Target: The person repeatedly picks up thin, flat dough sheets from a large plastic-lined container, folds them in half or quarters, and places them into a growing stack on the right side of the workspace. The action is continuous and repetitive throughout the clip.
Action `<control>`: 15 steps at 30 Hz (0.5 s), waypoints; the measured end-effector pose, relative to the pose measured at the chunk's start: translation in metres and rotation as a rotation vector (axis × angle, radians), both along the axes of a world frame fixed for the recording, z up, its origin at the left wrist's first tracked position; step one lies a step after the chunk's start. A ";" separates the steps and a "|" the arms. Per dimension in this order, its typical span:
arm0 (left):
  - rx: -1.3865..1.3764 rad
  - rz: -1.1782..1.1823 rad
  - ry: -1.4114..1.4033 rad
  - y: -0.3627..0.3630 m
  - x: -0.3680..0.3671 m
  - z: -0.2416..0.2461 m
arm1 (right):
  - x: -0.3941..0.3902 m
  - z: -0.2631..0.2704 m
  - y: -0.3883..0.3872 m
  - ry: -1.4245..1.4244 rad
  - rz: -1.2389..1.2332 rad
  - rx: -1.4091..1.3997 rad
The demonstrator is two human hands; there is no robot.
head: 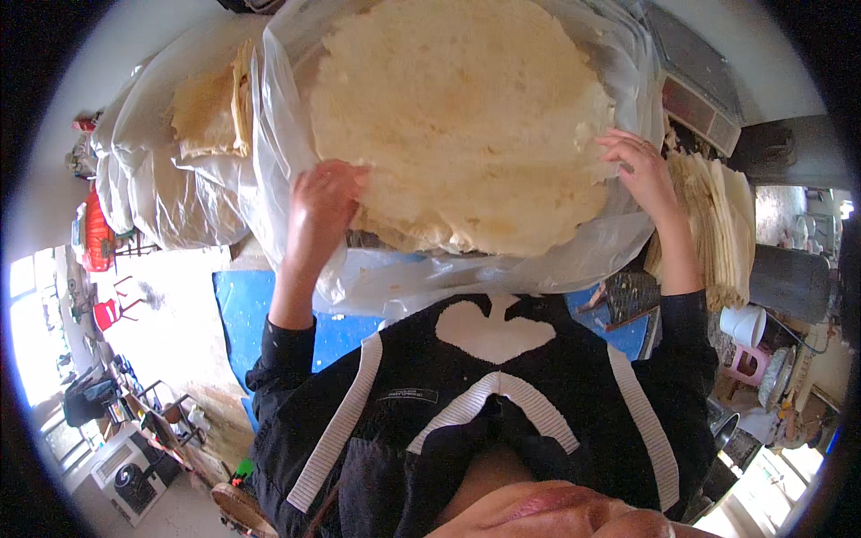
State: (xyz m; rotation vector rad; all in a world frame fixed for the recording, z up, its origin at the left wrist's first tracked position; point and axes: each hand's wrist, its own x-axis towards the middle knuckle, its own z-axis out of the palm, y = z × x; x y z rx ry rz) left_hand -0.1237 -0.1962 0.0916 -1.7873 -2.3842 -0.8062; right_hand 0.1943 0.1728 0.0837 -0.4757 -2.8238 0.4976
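Note:
A large, round, thin flatbread point(464, 128), pale with light brown patches and a ragged edge, lies before me on clear plastic sheeting point(430, 279). Its near edge is uneven and partly folded. My left hand point(326, 205), blurred, is at the bread's lower left edge; its fingertips overlap the edge, and whether they pinch it is unclear. At the right edge is my right hand point(635, 165), fingers spread apart and fingertips close to the rim. Nothing is visible between those fingers.
Folded flatbread sheets point(212, 111) rest on plastic at the left. A thick stack of sheets point(706, 222) hangs at the right, near a grey box-like appliance point(699, 107). A blue mat point(245, 323) covers floor below. Farther off are a red stool point(106, 315) and a white bucket point(743, 325).

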 end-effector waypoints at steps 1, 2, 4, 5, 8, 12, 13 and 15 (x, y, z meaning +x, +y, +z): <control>-0.051 -0.071 -0.010 -0.009 0.005 -0.012 | 0.002 -0.006 -0.002 -0.028 0.070 0.034; -0.068 -0.129 -0.050 -0.015 0.007 -0.023 | 0.003 -0.010 -0.002 -0.052 0.150 0.074; -0.090 -0.188 -0.260 -0.021 0.004 -0.038 | -0.004 -0.013 0.006 -0.152 -0.007 -0.305; -0.093 -0.228 -0.335 -0.020 -0.002 -0.044 | -0.009 -0.014 0.011 -0.199 -0.083 -0.488; -0.058 0.134 -0.842 -0.005 -0.023 -0.055 | -0.053 -0.017 0.049 0.011 -0.064 -0.672; 0.122 0.388 -0.958 0.015 -0.037 -0.065 | -0.094 -0.042 0.066 0.048 -0.288 -0.551; 0.136 0.425 -0.953 0.018 -0.036 -0.067 | -0.099 -0.048 0.064 -0.096 -0.321 -0.404; 0.129 0.429 -0.964 0.019 -0.033 -0.071 | -0.102 -0.057 0.060 -0.248 -0.358 -0.210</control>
